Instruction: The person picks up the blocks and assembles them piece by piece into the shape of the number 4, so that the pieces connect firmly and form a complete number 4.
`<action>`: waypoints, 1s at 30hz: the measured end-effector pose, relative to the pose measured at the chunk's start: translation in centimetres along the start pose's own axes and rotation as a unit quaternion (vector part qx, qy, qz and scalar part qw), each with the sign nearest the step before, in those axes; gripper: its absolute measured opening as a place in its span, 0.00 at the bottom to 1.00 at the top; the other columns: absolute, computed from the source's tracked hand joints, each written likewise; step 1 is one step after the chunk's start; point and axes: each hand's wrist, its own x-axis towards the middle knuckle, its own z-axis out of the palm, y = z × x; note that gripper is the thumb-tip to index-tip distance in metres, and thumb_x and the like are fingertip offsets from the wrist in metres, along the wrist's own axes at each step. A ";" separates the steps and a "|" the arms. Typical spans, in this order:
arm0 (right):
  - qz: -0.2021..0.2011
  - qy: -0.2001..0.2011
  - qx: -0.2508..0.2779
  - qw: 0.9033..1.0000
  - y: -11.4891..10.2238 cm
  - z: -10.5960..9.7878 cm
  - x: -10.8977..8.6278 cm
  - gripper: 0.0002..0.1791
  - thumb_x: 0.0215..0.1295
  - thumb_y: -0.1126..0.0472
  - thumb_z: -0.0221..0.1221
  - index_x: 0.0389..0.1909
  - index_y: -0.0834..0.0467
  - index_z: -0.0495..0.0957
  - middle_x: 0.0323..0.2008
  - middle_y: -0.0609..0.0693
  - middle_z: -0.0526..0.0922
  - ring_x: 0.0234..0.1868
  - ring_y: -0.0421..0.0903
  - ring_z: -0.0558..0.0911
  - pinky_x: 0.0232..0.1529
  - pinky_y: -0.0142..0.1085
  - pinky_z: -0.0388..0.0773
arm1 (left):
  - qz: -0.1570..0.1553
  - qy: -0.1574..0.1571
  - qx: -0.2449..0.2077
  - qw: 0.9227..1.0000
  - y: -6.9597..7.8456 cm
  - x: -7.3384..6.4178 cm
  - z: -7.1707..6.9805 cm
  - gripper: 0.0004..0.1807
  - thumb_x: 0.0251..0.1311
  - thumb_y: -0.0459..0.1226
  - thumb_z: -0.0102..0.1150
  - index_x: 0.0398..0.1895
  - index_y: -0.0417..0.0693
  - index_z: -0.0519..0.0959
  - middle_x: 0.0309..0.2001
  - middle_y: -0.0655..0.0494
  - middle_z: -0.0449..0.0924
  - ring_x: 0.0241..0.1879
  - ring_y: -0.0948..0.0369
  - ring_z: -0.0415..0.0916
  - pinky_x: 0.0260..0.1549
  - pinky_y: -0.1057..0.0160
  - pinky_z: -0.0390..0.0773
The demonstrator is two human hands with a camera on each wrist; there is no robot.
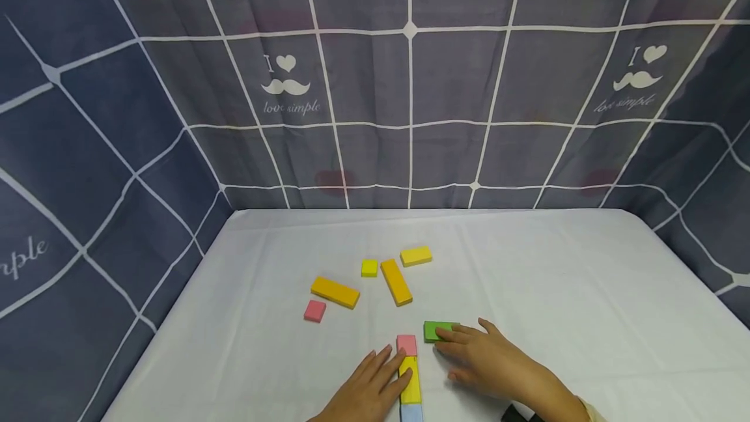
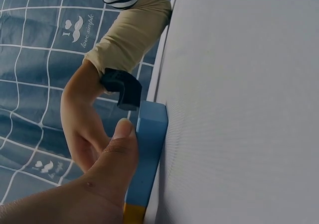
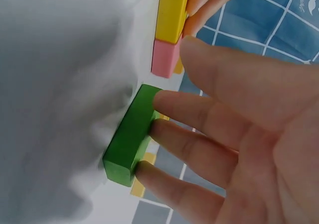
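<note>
A row of blocks runs toward the person in the head view: pink (image 1: pixel 407 345), yellow (image 1: pixel 413 388), then light blue (image 1: pixel 411 413), cut off by the frame's lower edge. My left hand (image 1: pixel 364 388) rests its fingertips on the pink and yellow ones. In the left wrist view its thumb (image 2: pixel 117 152) lies straight along the blue block (image 2: pixel 151 149). To the right of the row, a green block (image 1: pixel 433 331) lies crosswise. My right hand (image 1: pixel 489 360) touches it with outstretched fingers; the right wrist view shows several fingertips against the green block (image 3: pixel 130 134), thumb apart.
Farther back on the white table (image 1: pixel 527 266) lie two orange blocks (image 1: pixel 335 292), a small yellow cube (image 1: pixel 369 268), a yellow block (image 1: pixel 416 256) and a loose pink block (image 1: pixel 314 310). A grey checked curtain (image 1: pixel 375 83) hangs behind and at both sides.
</note>
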 end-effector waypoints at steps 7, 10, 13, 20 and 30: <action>-0.020 -0.005 0.000 1.000 -0.4 0.0 -0.5 0.26 0.57 0.46 0.62 0.57 0.48 0.77 0.62 0.47 0.75 0.63 0.52 0.72 0.61 0.64 0.61 | 0.008 0.009 -0.020 1.000 -0.1 0.0 -0.1 0.57 0.41 0.82 0.25 0.74 0.63 0.50 0.76 0.62 0.42 0.75 0.58 0.44 0.69 0.47 0.57; -0.025 -0.003 0.002 1.000 -0.4 -0.1 -0.5 0.26 0.57 0.46 0.62 0.58 0.47 0.76 0.62 0.46 0.75 0.63 0.52 0.72 0.61 0.63 0.61 | 0.013 0.015 -0.040 0.999 -0.2 0.0 -0.2 0.56 0.44 0.81 0.26 0.74 0.61 0.51 0.76 0.60 0.42 0.75 0.57 0.43 0.69 0.46 0.56; -0.029 -0.004 0.010 1.000 -0.5 -0.1 -0.5 0.26 0.58 0.46 0.61 0.59 0.46 0.75 0.62 0.46 0.75 0.64 0.52 0.72 0.61 0.63 0.62 | 0.014 0.013 -0.047 0.999 -0.2 0.1 -0.3 0.55 0.45 0.80 0.27 0.74 0.60 0.53 0.76 0.59 0.43 0.76 0.56 0.43 0.70 0.45 0.56; -0.030 -0.013 0.026 0.999 -0.8 -0.1 -0.5 0.26 0.59 0.47 0.61 0.60 0.45 0.74 0.63 0.45 0.74 0.64 0.52 0.72 0.60 0.62 0.63 | 0.013 0.011 -0.047 0.999 -0.2 0.1 -0.4 0.55 0.44 0.80 0.29 0.73 0.61 0.54 0.76 0.59 0.45 0.75 0.56 0.44 0.69 0.45 0.56; -0.037 -0.022 0.019 0.999 -1.2 0.0 -0.3 0.29 0.61 0.44 0.59 0.63 0.44 0.70 0.63 0.43 0.74 0.64 0.50 0.72 0.57 0.53 0.68 | 0.008 0.012 -0.059 0.998 -0.1 0.1 -0.4 0.55 0.43 0.80 0.32 0.73 0.63 0.53 0.76 0.59 0.45 0.75 0.55 0.44 0.69 0.45 0.56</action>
